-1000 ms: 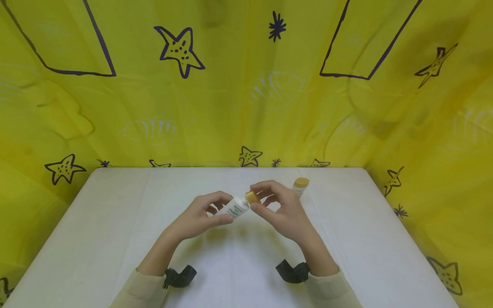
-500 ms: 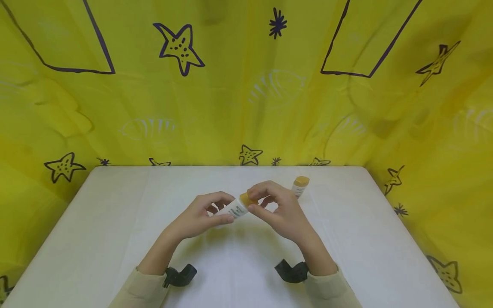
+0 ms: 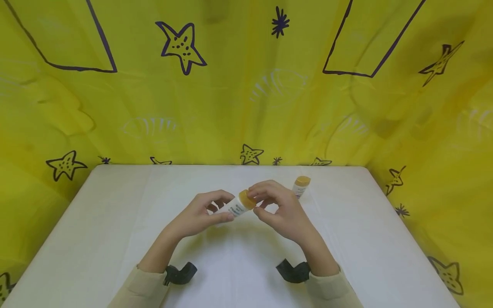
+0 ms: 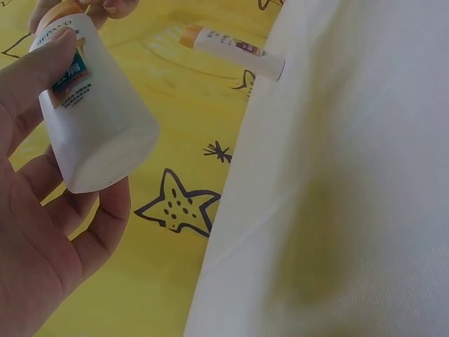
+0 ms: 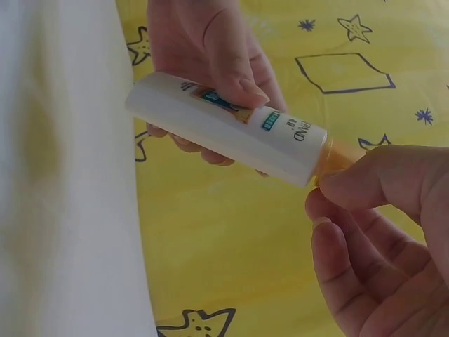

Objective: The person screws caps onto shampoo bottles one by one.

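A small white bottle (image 3: 236,207) with printed lettering and a teal label is held up, tilted, above the table. My left hand (image 3: 206,214) grips its body, with the thumb across the label in the left wrist view. On the bottle's upper end sits an orange cap (image 3: 247,199), seated against the white body. My right hand (image 3: 283,208) has thumb and fingers at this cap; in the right wrist view they pinch it, and part of the cap (image 5: 338,158) is hidden behind the thumb. The bottle's flat base (image 4: 112,160) faces the left wrist camera.
A second white bottle (image 3: 300,187) with an orange cap stands upright on the white table (image 3: 358,222), behind my right hand. A yellow curtain (image 3: 215,98) with drawn starfish and fish hangs behind the table's far edge. Black wrist devices (image 3: 181,273) sit at both cuffs.
A second ago the cap stood tilted with a gap at the bottle's neck; now it covers the neck and meets the body. The right thumb has shifted slightly at the cap. The left hand keeps its grip.
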A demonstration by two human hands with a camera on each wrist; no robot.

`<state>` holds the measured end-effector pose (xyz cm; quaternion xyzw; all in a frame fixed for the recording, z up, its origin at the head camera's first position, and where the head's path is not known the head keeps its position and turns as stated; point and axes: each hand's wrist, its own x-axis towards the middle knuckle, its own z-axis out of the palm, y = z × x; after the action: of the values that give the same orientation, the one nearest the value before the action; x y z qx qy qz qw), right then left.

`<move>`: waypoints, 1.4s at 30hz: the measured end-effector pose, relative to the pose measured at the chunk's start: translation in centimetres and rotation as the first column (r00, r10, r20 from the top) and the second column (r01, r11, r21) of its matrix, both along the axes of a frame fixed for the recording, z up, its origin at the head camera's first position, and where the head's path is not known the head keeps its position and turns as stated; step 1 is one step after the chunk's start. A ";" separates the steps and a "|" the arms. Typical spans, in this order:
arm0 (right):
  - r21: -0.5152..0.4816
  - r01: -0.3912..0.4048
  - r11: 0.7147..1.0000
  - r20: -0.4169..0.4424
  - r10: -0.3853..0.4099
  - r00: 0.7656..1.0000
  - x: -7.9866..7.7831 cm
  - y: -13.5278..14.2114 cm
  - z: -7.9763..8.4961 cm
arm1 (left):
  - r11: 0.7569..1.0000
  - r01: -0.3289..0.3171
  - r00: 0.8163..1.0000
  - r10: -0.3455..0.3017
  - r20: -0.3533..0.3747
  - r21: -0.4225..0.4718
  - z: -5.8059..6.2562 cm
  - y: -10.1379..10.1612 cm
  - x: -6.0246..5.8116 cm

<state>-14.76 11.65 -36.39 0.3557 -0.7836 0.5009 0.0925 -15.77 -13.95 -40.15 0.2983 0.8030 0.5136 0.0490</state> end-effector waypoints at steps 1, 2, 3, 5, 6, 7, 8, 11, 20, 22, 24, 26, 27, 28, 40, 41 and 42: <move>0.000 0.001 1.000 -0.001 -0.001 1.000 0.0 0.0 0.0 | 1.000 0.002 1.000 -0.002 0.000 0.001 0.0 0.0 0.0; 0.000 0.002 1.000 -0.003 -0.002 1.000 0.0 0.1 0.0 | 1.000 0.004 1.000 -0.004 -0.001 0.003 -0.1 0.0 0.0; -0.001 0.002 1.000 -0.005 -0.002 1.000 0.0 0.1 0.0 | 1.000 0.007 1.000 -0.007 -0.003 0.006 -0.1 0.1 0.0; -0.006 0.000 1.000 -0.013 0.000 1.000 0.0 0.1 0.0 | 1.000 0.011 1.000 -0.011 -0.006 0.008 -0.1 0.1 -0.1; -0.009 -0.002 1.000 -0.018 0.001 1.000 0.0 0.1 0.0 | 1.000 0.011 1.000 -0.011 -0.008 0.009 -0.1 0.1 0.0; -0.010 -0.004 1.000 -0.023 0.003 1.000 0.0 0.1 0.0 | 1.000 0.011 1.000 -0.011 -0.009 0.009 -0.1 0.1 0.0; -0.011 -0.005 1.000 -0.026 0.005 1.000 0.0 0.1 -0.1 | 1.000 0.010 1.000 -0.010 -0.009 0.010 -0.1 0.1 0.0; -0.007 -0.002 1.000 -0.033 0.001 0.999 -0.1 0.1 -0.1 | 1.000 0.012 1.000 -0.012 -0.008 0.009 0.0 0.1 0.0; 0.010 0.023 1.000 -0.008 -0.023 1.000 -0.1 0.0 0.1 | 1.000 0.021 1.000 -0.021 -0.012 0.015 -0.1 0.3 0.1; 0.011 0.024 1.000 -0.013 -0.023 1.000 -0.1 0.0 0.1 | 1.000 0.026 1.000 -0.026 -0.008 0.012 -0.1 0.3 0.1; 0.016 0.024 1.000 -0.018 -0.023 1.000 -0.1 0.0 0.0 | 1.000 0.028 1.000 -0.028 -0.006 0.006 -0.1 0.4 0.1; 0.021 0.023 1.000 -0.021 -0.023 1.000 -0.1 0.0 0.0 | 1.000 0.027 1.000 -0.027 -0.003 0.003 -0.1 0.4 0.1; 0.023 0.023 0.999 -0.023 -0.023 0.999 -0.1 0.0 0.0 | 1.000 0.026 1.000 -0.026 -0.005 0.002 -0.1 0.4 0.1; 0.025 0.023 0.999 -0.021 -0.023 1.000 -0.1 0.0 -0.1 | 1.000 0.024 1.000 -0.024 -0.005 0.000 -0.1 0.4 0.1; 0.030 0.006 1.000 -0.008 -0.005 1.000 0.2 0.0 0.0 | 1.000 -0.002 1.000 0.002 0.010 -0.011 0.2 0.1 0.2; 0.031 0.002 1.000 -0.010 -0.002 1.000 0.2 0.0 0.0 | 1.000 -0.005 1.000 0.005 0.010 -0.013 0.2 0.1 0.2; 0.032 0.000 0.999 -0.008 0.000 1.000 0.2 0.0 0.0 | 1.000 -0.009 1.000 0.009 0.009 -0.015 0.3 0.0 0.2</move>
<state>-14.59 11.69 -36.37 0.3593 -0.7911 0.4869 0.0899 -15.60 -13.91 -39.89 0.2919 0.8080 0.5091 0.0528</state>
